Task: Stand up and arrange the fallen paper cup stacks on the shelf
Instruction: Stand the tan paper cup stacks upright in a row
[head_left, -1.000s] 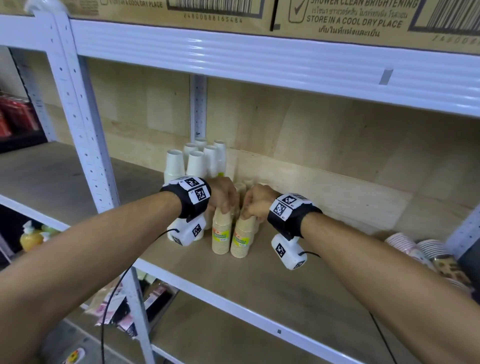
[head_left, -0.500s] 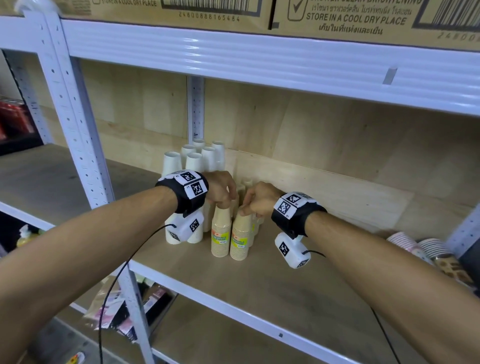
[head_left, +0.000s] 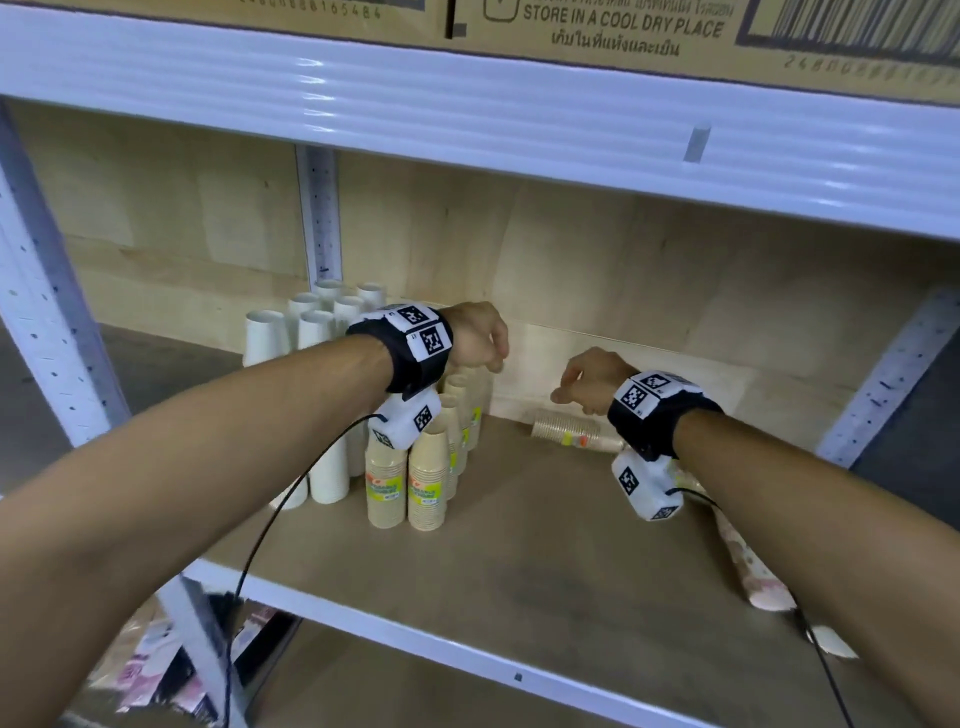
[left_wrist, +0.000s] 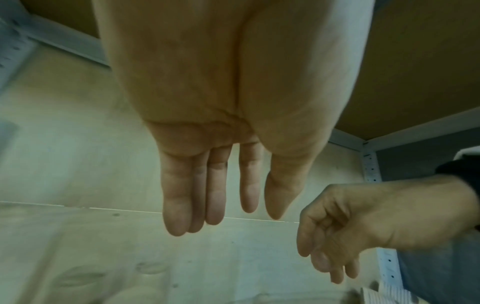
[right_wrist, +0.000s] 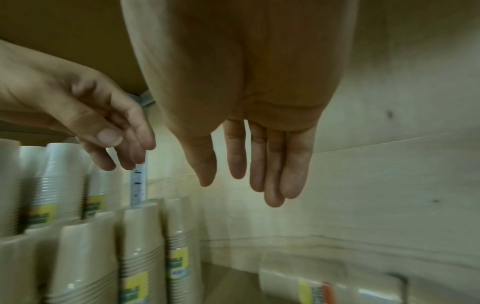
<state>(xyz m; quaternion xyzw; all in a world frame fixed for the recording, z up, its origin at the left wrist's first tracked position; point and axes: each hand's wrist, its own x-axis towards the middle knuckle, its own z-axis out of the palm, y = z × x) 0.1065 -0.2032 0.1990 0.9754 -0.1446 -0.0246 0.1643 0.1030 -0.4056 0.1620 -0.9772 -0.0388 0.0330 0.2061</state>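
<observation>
Several tan paper cup stacks with yellow labels stand upright on the shelf board, next to standing white cup stacks. A fallen tan stack lies on its side by the back wall. A patterned fallen stack lies at the right. My left hand hovers above the standing tan stacks, fingers straight and empty. My right hand hangs just above the fallen tan stack, fingers relaxed and holding nothing.
The upper shelf beam runs low overhead, with cardboard boxes on it. A white upright post stands at the left and another at the right. Bare board lies in front of the stacks.
Both hands have let go of the standing tan stacks and lifted off them. The right hand has moved right, over the fallen tan stack. The view has swung right.
</observation>
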